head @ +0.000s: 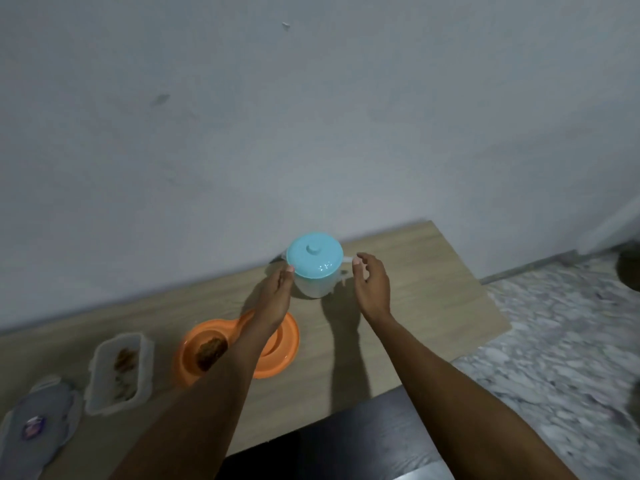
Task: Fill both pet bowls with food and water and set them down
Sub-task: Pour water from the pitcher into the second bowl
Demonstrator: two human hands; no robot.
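Note:
A clear water jug with a light-blue lid [314, 259] stands on the wooden table near the wall. My left hand [277, 292] is open with its fingertips at the jug's left side. My right hand [370, 282] is open with curled fingers just by the jug's handle on the right; contact is unclear. An orange double pet bowl [284, 344] lies nearer me under my left forearm. Its left well holds brown food [209, 351]; the right well is partly hidden by the arm.
A clear food container [119, 372] with brown food in it sits to the left of the bowl, its lid [38, 420] at the far left. The table [433, 306] ends at the right above a speckled floor [554, 341]. A dark surface [363, 445] lies at the bottom.

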